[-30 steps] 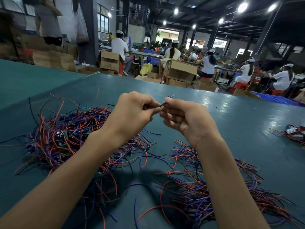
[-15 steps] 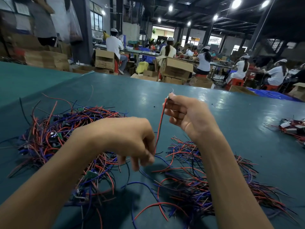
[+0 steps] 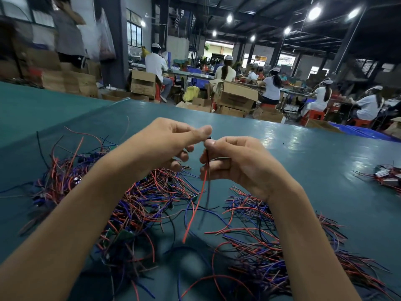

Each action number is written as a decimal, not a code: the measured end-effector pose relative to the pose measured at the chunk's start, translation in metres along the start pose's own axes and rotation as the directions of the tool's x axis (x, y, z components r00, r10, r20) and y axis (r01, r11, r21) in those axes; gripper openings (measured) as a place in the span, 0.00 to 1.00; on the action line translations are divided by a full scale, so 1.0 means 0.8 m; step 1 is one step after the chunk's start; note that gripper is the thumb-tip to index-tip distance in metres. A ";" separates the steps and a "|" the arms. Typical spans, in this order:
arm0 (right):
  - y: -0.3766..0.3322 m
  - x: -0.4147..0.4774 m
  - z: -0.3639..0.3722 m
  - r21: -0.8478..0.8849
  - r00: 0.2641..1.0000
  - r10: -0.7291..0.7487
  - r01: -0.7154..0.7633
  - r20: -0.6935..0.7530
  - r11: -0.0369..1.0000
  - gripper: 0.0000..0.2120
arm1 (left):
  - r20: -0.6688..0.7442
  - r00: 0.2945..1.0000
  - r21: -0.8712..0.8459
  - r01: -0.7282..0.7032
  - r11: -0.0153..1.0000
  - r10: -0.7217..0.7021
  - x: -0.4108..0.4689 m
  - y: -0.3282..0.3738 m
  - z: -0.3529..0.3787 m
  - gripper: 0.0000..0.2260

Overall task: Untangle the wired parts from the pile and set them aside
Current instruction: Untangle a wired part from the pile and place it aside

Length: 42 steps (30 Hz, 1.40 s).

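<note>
A tangled pile of red, blue and black wired parts covers the left of the teal table. A second heap of wired parts lies under my right forearm. Both hands are raised above the gap between them. My left hand and my right hand meet at the fingertips and pinch the top of one wired part. Its red wire and a dark wire hang down loose from my right hand. The small part at the top is mostly hidden by my thumbs.
A small bundle of parts with wires lies at the table's right edge. Beyond the far table edge stand cardboard boxes and several seated workers in white.
My left hand has come up from the pile to meet the right hand at the part's top. The red wire now hangs free below, clear of the pile.
</note>
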State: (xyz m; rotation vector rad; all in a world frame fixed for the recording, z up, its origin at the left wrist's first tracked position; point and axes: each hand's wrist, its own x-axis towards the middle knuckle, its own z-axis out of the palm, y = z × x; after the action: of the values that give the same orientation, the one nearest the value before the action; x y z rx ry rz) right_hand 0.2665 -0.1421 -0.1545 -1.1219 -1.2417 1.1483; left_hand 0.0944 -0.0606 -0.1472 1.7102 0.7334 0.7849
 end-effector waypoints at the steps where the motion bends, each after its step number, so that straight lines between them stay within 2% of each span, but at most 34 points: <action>1: -0.002 -0.001 0.002 -0.006 1.000 0.000 0.000 -0.001 1.000 0.12 | 0.022 1.000 -0.023 -0.006 1.000 0.006 0.001 -0.001 -0.001 0.18; 6: -0.001 -0.001 0.012 -0.322 0.984 -0.087 0.032 -0.157 0.946 0.10 | 0.156 0.987 -0.139 0.044 0.989 -0.022 -0.002 -0.002 -0.003 0.17; 7: 0.000 0.001 0.013 -0.345 0.976 -0.105 0.034 -0.190 0.938 0.10 | 0.149 0.989 -0.152 0.043 0.987 -0.020 -0.001 -0.002 -0.004 0.15; 11: 0.001 0.004 0.013 -0.261 0.958 -0.179 0.118 -0.223 0.958 0.12 | 0.105 0.990 -0.266 0.119 0.957 -0.094 0.002 0.000 -0.003 0.07; 15: 0.002 0.004 0.009 -0.371 0.938 -0.236 0.132 -0.252 0.919 0.11 | 0.111 0.978 -0.298 0.201 0.933 -0.175 0.002 0.000 0.002 0.09; 19: 0.000 0.005 0.004 -0.475 0.918 -0.304 0.154 -0.256 0.867 0.11 | 0.101 0.981 -0.308 0.187 0.933 -0.164 0.002 0.001 0.003 0.08; 24: -0.006 0.002 -0.008 -0.266 0.942 -0.200 0.127 -0.270 0.956 0.06 | 0.044 0.993 -0.334 0.114 0.936 -0.105 0.005 0.002 0.001 0.12; 27: -0.011 -0.003 -0.023 -0.304 0.963 -0.131 0.055 -0.234 0.951 0.09 | 0.019 0.997 -0.381 0.082 0.921 -0.081 0.007 0.000 0.000 0.12; 33: -0.022 -0.020 -0.056 -0.338 0.984 0.115 -0.155 -0.135 0.928 0.11 | 0.018 0.998 -0.458 0.065 0.886 -0.064 0.014 -0.008 0.004 0.10; 36: -0.029 -0.032 -0.068 -0.379 0.983 0.083 -0.140 -0.162 0.915 0.11 | 0.056 0.998 -0.407 0.056 0.912 -0.036 0.013 -0.009 0.004 0.12; 40: -0.035 -0.058 -0.091 -0.444 0.977 0.019 -0.114 -0.214 0.889 0.14 | 0.175 0.984 -0.340 0.035 0.940 0.027 0.011 -0.009 0.005 0.11; 42: -0.031 -0.077 -0.107 -0.503 0.970 0.037 -0.157 -0.240 0.850 0.11 | 0.231 0.972 -0.320 0.038 0.947 0.039 0.010 -0.011 0.016 0.11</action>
State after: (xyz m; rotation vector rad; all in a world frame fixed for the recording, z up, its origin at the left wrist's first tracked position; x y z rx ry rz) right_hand 0.3531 -0.2054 -0.1371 -1.6877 -1.3664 0.7393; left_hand 0.1087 -0.0596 -0.1575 1.4721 0.4156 0.6484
